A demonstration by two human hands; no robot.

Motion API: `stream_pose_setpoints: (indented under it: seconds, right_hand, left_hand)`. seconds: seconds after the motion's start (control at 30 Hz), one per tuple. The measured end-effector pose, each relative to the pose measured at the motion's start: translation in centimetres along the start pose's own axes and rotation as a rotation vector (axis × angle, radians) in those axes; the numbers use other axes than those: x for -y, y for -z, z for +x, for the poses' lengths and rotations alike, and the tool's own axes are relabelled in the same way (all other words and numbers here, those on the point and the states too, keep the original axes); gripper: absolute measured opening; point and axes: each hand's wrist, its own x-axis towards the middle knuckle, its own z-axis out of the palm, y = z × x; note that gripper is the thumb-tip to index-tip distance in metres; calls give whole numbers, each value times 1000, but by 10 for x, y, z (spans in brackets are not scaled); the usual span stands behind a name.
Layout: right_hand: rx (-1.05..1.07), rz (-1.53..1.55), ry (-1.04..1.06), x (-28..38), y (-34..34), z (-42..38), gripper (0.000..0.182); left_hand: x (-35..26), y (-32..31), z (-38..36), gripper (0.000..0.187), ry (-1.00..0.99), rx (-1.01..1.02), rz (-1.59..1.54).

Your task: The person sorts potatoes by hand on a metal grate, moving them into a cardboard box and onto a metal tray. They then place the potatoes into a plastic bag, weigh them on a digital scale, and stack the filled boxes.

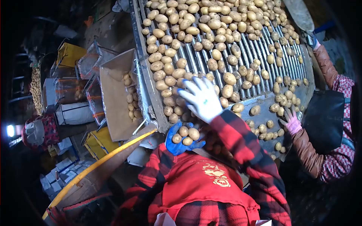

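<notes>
My left hand (174,145), palm up in a blue-coated glove, cups several small potatoes (187,135) close to my red apron. My right hand (203,98) shows the white back of its glove and blue fingertips. Its fingers are spread over the potatoes at the near left of the metal roller conveyor (247,67). What lies beneath its palm is hidden. Many pale potatoes (169,69) cover the rollers around it, thickest at the far end. More potatoes lie partly in shadow below my right forearm.
A co-worker's pink-gloved hand (292,121) rests by potatoes on the right metal plate (260,105). A cardboard-lined bin (118,109) with potatoes stands left of the conveyor. A yellow-edged chute (107,160) runs down to the left. Another person (39,130) is at far left.
</notes>
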Motion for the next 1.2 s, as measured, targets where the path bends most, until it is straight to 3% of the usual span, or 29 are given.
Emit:
stream_pose_setpoints:
  seconds: [0.1,0.13,0.2,0.23,0.33,0.4,0.47,0.53,0.6,0.67,0.7,0.73,0.8,0.87,0.93,0.97,1.0,1.07,1.1,1.13,1.2]
  right_hand:
    - [-4,-101,242,-45,-49,26,39]
    - [66,-137,147,-52,-44,39,39]
    - [-50,-245,10,-83,-30,51,38]
    - [49,-258,6,-98,-6,60,40]
    - [-168,-487,-2,-127,6,44,41]
    - [199,-226,-25,-59,48,48,37]
    - [338,-83,233,-28,13,10,30]
    - [355,-307,285,-16,-41,-37,28]
    - [481,-310,184,-1,-32,-20,23]
    - [526,-378,159,4,-41,-15,20]
    - [541,-415,143,4,-48,-12,19]
    - [558,-448,131,5,-54,-8,18]
    - [590,-518,113,5,-61,3,16]
    - [484,-196,51,-7,-43,1,18]
    - [213,19,-132,8,-25,-10,26]
    - [107,150,-167,21,-17,-17,27]
    - [133,256,-164,34,-8,-22,27]
    - [226,309,-80,57,3,-36,29]
    - [204,334,-94,64,8,-43,29]
    - [184,361,-107,68,12,-47,29]
    - [26,404,-152,60,0,-46,32]
  left_hand:
    - [6,-37,-4,39,-10,-198,104]
    - [1,-31,-7,39,-18,-202,99]
    - [-2,-10,-25,39,49,-48,-54]
    - [3,-6,-30,40,-55,-82,-39]
    - [0,5,-38,40,2,-93,-97]
    - [-2,1,-37,41,0,-63,-96]
    - [-4,-9,-32,41,14,-36,-90]
    - [-7,-26,-22,42,162,-386,-38]
    - [-5,-20,-20,42,192,-398,12]
    - [5,22,-26,42,127,-12,-42]
    - [5,23,-23,45,150,17,-167]
    - [6,21,-25,45,150,13,-163]
    - [-1,-16,-19,50,149,-186,-69]
    - [-6,-24,-15,53,174,-204,-65]
    - [-9,-24,-15,55,161,-192,-78]
    - [-5,12,-23,52,113,-36,-106]
    - [1,46,-31,50,67,119,-134]
    - [-15,-1,-29,42,137,-236,14]
    - [-12,49,-47,39,-33,-297,646]
    - [-10,97,-65,36,-61,-88,1255]
    - [-12,35,-52,37,91,-81,-60]
